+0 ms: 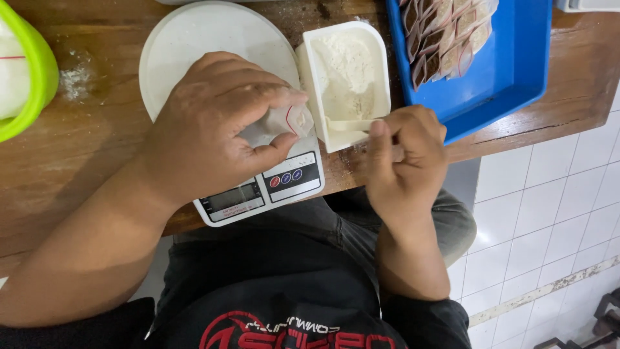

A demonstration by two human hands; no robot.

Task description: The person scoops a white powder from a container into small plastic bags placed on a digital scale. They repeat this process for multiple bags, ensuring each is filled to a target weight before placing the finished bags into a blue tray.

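Over the near edge of the wooden surface (77, 148), two bare hands work with white powder above a kitchen scale.

Closest in, the right hand (407, 158) has its grip curled shut around a small white scoop (352, 124), whose bowl dips into the white tub of powder (345, 81). Just beside it, the left hand (213, 126) pinches a small clear pouch (284, 123) closed-fingered above the digital scale (258, 187), which sits at the surface edge, touching the tub. Farther back, a blue tray (510, 71) holds filled pouches (445, 35); a green-rimmed container (32, 71) stands far left.
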